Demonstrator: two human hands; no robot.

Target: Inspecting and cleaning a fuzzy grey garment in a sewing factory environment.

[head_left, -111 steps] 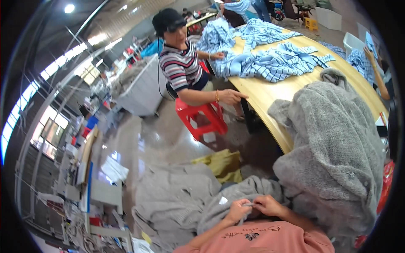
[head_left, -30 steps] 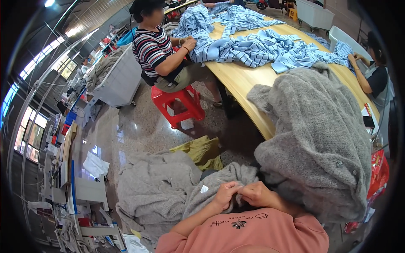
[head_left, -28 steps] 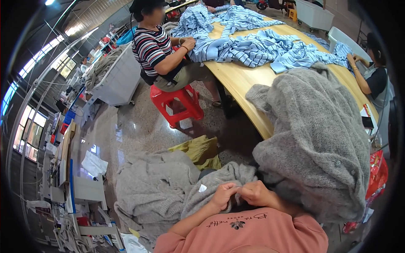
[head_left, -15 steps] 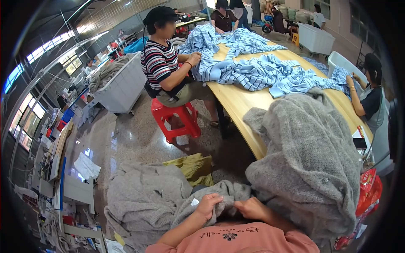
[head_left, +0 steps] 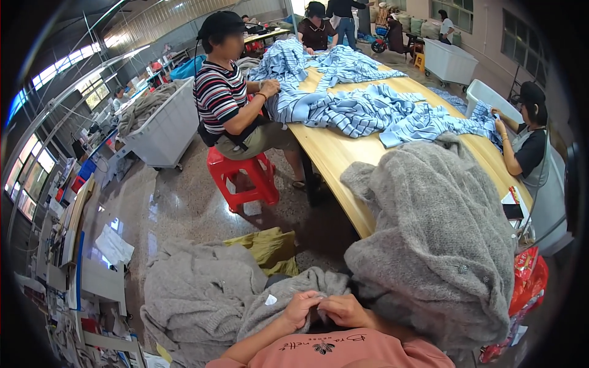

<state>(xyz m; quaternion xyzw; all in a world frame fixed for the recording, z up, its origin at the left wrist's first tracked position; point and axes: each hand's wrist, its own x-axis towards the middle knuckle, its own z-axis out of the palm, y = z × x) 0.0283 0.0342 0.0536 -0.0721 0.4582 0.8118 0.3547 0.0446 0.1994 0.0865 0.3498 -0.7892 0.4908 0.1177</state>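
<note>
A grey fuzzy knit garment (head_left: 261, 314) lies bunched across my lap, with a small white tag (head_left: 270, 300) on it. Its edge is pinched between the fingers of my left hand (head_left: 300, 309). My right hand (head_left: 345, 311) is closed on the same garment, its fingertips meeting those of my left hand. What lies right between the fingertips is too small to make out. More grey knitwear (head_left: 190, 276) is heaped to the left, and a tall grey knit pile (head_left: 435, 227) rises at my right, partly on the table.
A wooden table (head_left: 331, 161) bears blue striped garments (head_left: 362, 110). One person (head_left: 224, 92) sits at its left on a red stool (head_left: 245, 181); another person (head_left: 531, 141) works at its right. A yellow-green sack (head_left: 267, 248) lies on the floor. A red plastic bag (head_left: 529, 276) is at right.
My hands have come together: the right has moved left until its fingertips meet the left hand's. The whole view has shifted slightly.
</note>
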